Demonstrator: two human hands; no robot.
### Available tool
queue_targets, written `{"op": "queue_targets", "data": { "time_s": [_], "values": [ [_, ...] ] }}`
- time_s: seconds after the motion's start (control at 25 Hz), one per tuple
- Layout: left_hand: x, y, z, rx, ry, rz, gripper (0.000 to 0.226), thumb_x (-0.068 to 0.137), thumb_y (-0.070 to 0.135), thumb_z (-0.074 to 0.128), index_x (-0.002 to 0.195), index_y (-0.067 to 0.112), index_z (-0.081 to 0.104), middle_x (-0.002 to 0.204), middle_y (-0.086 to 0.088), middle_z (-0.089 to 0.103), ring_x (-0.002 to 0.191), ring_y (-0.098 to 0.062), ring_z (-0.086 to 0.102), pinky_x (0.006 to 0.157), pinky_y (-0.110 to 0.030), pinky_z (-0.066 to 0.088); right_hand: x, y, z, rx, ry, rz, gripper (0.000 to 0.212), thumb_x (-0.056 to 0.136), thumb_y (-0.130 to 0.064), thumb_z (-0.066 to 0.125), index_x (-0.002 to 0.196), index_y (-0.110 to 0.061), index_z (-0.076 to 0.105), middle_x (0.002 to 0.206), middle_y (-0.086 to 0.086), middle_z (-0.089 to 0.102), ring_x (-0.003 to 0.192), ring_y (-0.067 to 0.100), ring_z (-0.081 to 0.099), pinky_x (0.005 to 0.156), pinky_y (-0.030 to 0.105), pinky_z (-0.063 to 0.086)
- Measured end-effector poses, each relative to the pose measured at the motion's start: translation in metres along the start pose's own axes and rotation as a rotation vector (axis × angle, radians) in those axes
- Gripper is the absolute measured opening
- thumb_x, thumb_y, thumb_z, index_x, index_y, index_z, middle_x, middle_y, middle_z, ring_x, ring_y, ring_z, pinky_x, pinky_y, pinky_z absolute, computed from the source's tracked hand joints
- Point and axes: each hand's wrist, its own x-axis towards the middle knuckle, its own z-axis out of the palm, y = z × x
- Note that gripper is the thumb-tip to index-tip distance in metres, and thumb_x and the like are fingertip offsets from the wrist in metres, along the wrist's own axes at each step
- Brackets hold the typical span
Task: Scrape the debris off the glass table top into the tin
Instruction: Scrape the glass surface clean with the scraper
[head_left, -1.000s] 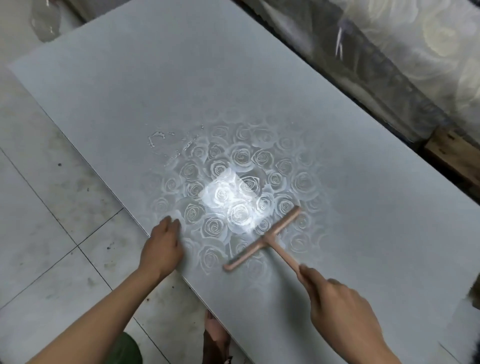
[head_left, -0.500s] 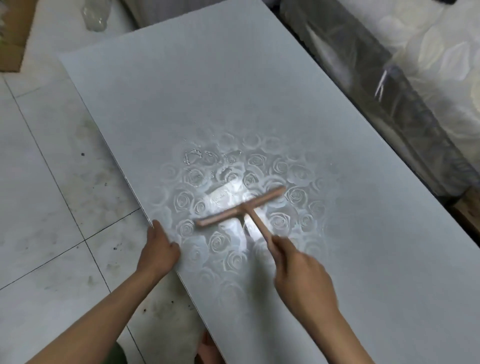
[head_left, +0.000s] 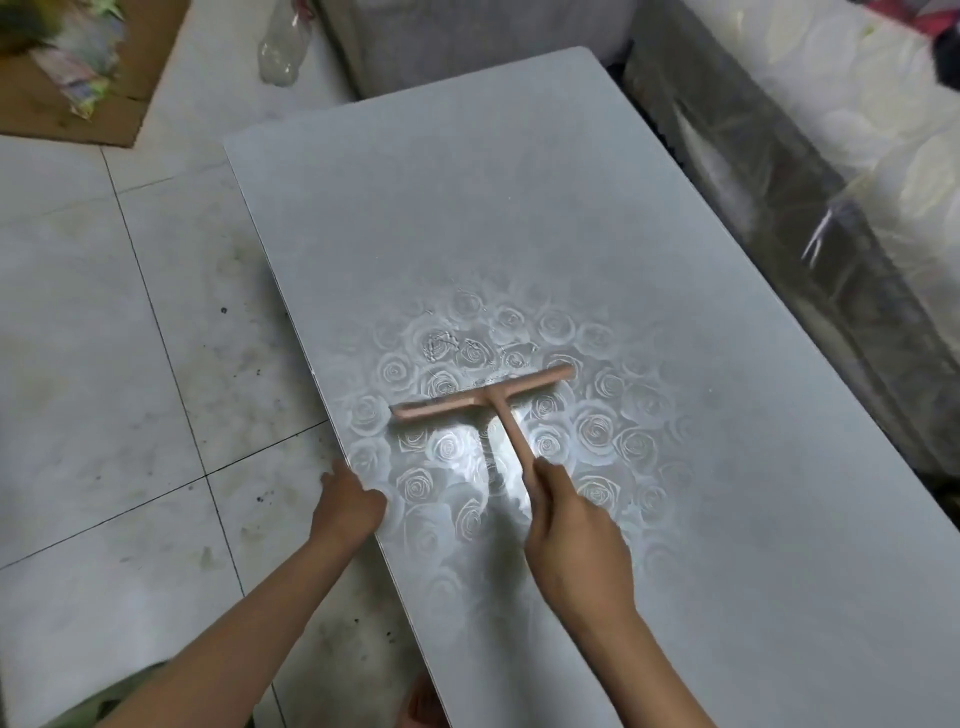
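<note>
At the left edge of the glass surface (head_left: 519, 208), bracing with left hand (head_left: 350, 501), fingers curled over the rim; mid-pane, pink scraper (head_left: 483, 397) blade-down, just short of smeared debris (head_left: 441, 345); rightward, right hand (head_left: 576, 551) wrapped round its handle; judging by residue ahead and no tin visible, plenty left.

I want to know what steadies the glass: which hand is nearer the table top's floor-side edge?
Left. The left hand rests right on the glass table top at that edge; the right hand is further in over the glass, gripping the scraper handle.
</note>
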Motion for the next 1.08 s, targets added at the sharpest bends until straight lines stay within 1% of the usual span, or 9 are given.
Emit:
{"op": "queue_targets", "data": {
  "time_s": [0.12,0.24,0.4,0.52,0.64,0.68,0.8,0.96,1.08],
  "values": [
    [-0.018,0.001,0.006,0.100,0.043,0.143,0.049,0.090,0.006,0.044,0.136,-0.003,0.031,0.156,-0.016,0.012,0.130,-0.036,0.040,0.094,-0.034,0.037,-0.060,0.036,-0.008,0.058,-0.035,0.055,0.034,0.098,-0.047,0.030,0.130,-0.046,0.042,0.098,-0.007,0.068,0.093,0.020,0.063,0.066,0.031,0.041],
    [-0.038,0.003,0.018,0.212,0.027,0.242,0.045,0.090,0.005,0.041,0.133,-0.005,0.034,0.160,-0.010,0.004,0.141,-0.030,0.026,0.104,-0.036,0.035,-0.097,0.075,-0.016,0.035,-0.079,0.165,0.034,0.097,-0.045,0.038,0.130,-0.048,0.045,0.103,-0.009,0.069,0.097,0.015,0.063,0.071,0.025,0.044],
    [-0.068,0.011,0.051,0.349,-0.029,0.348,0.047,0.091,0.007,0.039,0.137,-0.004,0.035,0.154,-0.016,0.025,0.137,-0.031,0.031,0.108,-0.039,0.034,-0.132,0.132,-0.029,0.131,-0.102,0.216,0.035,0.097,-0.042,0.043,0.131,-0.046,0.044,0.105,-0.016,0.067,0.098,0.013,0.063,0.075,0.026,0.047],
    [-0.104,0.018,0.096,0.417,-0.074,0.389,0.041,0.090,0.009,0.040,0.131,-0.001,0.042,0.142,-0.016,0.042,0.125,-0.032,0.044,0.099,-0.038,0.040,-0.166,0.183,-0.044,0.140,-0.094,0.220,0.040,0.095,-0.040,0.046,0.134,-0.047,0.038,0.101,-0.020,0.063,0.094,0.010,0.061,0.068,0.023,0.042],
    [-0.148,0.023,0.143,0.497,-0.078,0.405,0.052,0.092,0.012,0.042,0.142,0.002,0.032,0.144,-0.016,0.043,0.129,-0.033,0.044,0.101,-0.036,0.038,-0.200,0.245,-0.053,0.135,-0.060,0.222,0.049,0.094,-0.038,0.048,0.139,-0.044,0.032,0.105,-0.015,0.063,0.097,0.012,0.059,0.067,0.022,0.037],
    [-0.173,0.027,0.174,0.519,-0.082,0.443,0.049,0.092,0.012,0.042,0.140,0.001,0.035,0.143,-0.016,0.044,0.128,-0.033,0.045,0.099,-0.036,0.039,-0.223,0.278,-0.063,0.130,-0.053,0.242,0.049,0.094,-0.038,0.047,0.140,-0.045,0.031,0.105,-0.014,0.062,0.097,0.012,0.058,0.068,0.023,0.037],
    [-0.202,0.026,0.210,0.583,-0.055,0.499,0.043,0.094,0.014,0.042,0.135,0.001,0.042,0.141,-0.016,0.046,0.128,-0.032,0.046,0.100,-0.035,0.039,-0.254,0.327,-0.075,0.110,-0.094,0.252,0.049,0.094,-0.038,0.047,0.140,-0.045,0.030,0.107,-0.013,0.062,0.100,0.014,0.057,0.072,0.027,0.041],
    [-0.260,0.029,0.291,0.715,-0.057,0.512,0.036,0.097,0.016,0.036,0.128,-0.001,0.046,0.135,-0.018,0.049,0.124,-0.031,0.047,0.097,-0.037,0.041,-0.317,0.432,-0.107,0.112,-0.111,0.303,0.050,0.094,-0.038,0.048,0.141,-0.044,0.030,0.117,-0.011,0.061,0.108,0.015,0.056,0.080,0.029,0.045],
    [-0.290,0.033,0.335,0.758,-0.036,0.529,0.035,0.097,0.018,0.037,0.124,0.001,0.050,0.134,-0.015,0.048,0.123,-0.030,0.047,0.096,-0.038,0.042,-0.351,0.489,-0.119,0.114,-0.129,0.330,0.051,0.094,-0.040,0.047,0.141,-0.047,0.027,0.112,-0.010,0.062,0.105,0.014,0.058,0.080,0.027,0.045]
  ]
}}
